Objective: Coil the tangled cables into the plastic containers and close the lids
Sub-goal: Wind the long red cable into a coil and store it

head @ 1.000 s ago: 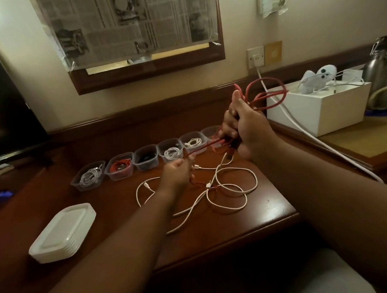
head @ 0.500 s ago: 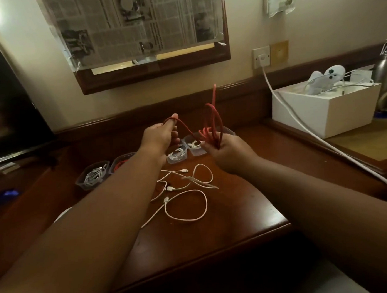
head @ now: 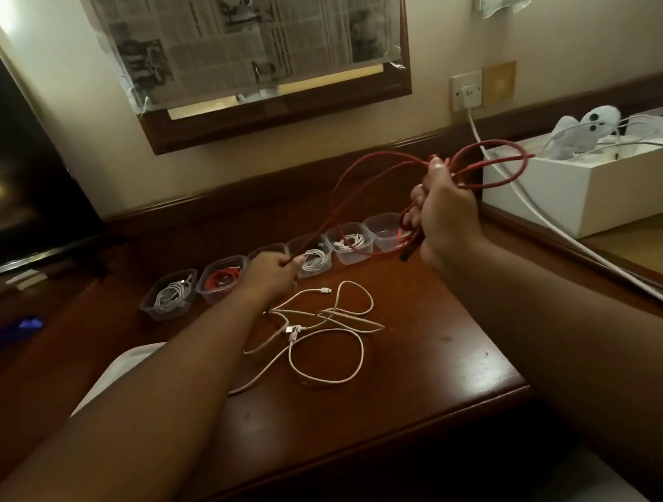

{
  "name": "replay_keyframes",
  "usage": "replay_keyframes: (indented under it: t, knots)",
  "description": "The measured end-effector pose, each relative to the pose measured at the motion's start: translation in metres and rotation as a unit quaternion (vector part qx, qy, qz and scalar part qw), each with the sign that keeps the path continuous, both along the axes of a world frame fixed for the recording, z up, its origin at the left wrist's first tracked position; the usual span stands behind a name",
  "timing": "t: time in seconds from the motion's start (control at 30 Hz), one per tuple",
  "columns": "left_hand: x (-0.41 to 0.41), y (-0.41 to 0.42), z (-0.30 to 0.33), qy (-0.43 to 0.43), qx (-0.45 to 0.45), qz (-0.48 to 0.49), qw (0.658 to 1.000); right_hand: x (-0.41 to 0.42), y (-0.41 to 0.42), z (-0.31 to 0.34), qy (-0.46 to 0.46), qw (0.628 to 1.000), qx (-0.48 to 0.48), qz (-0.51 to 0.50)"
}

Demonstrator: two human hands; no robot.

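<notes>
My right hand (head: 446, 212) grips a bundle of red cable (head: 360, 179) loops, raised above the desk near the white box. My left hand (head: 271, 274) pinches the same red cable lower down, just in front of the row of small clear plastic containers (head: 351, 243). Several containers hold coiled cables: white in the leftmost (head: 167, 295), red in the second (head: 221, 279). The rightmost container (head: 385, 228) looks empty. A tangle of white cables (head: 323, 329) lies loose on the wooden desk (head: 426, 361) between my arms.
A stack of white lids (head: 108, 375) sits at the left, mostly hidden by my left arm. A white box (head: 586, 184) with chargers stands at the right, and a thick white cord (head: 521, 200) runs from the wall socket. A dark screen (head: 15, 184) fills the left.
My right hand has lifted the red loops up and to the right. My left hand has dropped toward the containers, stretching the red cable between the hands.
</notes>
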State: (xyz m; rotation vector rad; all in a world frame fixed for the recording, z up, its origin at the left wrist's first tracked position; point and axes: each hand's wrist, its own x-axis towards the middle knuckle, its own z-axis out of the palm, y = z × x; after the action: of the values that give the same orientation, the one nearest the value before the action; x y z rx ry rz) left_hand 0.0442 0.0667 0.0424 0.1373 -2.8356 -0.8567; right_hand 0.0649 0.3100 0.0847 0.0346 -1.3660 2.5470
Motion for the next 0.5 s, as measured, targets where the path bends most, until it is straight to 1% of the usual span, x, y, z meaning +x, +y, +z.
replay_keyframes:
  t: [0.07, 0.1, 0.13, 0.17, 0.2, 0.23, 0.3, 0.4, 0.43, 0.47, 0.5]
  knots:
    - [0.003, -0.008, -0.007, 0.007, -0.027, 0.024, 0.999, -0.001, -0.002, 0.002, -0.02, 1.0, -0.013, 0.011]
    - [0.004, -0.008, -0.005, 0.021, -0.028, 0.041, 0.999, 0.0, -0.005, 0.0, -0.038, 0.999, 0.006, 0.021]
    - [0.004, -0.006, 0.001, 0.037, -0.011, 0.058, 0.998, 0.002, -0.01, -0.004, -0.057, 0.997, 0.033, 0.033]
    - [0.004, -0.003, 0.008, 0.052, 0.027, 0.076, 0.995, 0.003, -0.017, -0.009, -0.075, 0.994, 0.064, 0.045]
    - [0.003, 0.001, 0.017, 0.065, 0.088, 0.091, 0.99, 0.007, -0.023, -0.015, -0.088, 0.99, 0.097, 0.054]
    - [0.002, 0.005, 0.026, 0.075, 0.167, 0.098, 0.978, 0.01, -0.03, -0.02, -0.096, 0.985, 0.128, 0.062]
    - [0.001, 0.014, 0.044, 0.077, 0.329, 0.085, 0.937, 0.016, -0.044, -0.028, -0.095, 0.975, 0.183, 0.081]
    - [0.007, 0.023, 0.073, 0.077, 0.528, 0.041, 0.845, 0.023, -0.059, -0.033, -0.093, 0.952, 0.271, 0.107]
    - [0.01, 0.025, 0.08, 0.081, 0.578, 0.03, 0.812, 0.024, -0.063, -0.034, -0.094, 0.946, 0.288, 0.117]
    - [0.014, 0.027, 0.086, 0.081, 0.613, 0.016, 0.786, 0.025, -0.066, -0.034, -0.096, 0.943, 0.293, 0.127]
    - [0.019, 0.027, 0.089, 0.08, 0.629, 0.004, 0.773, 0.024, -0.069, -0.034, -0.097, 0.942, 0.292, 0.137]
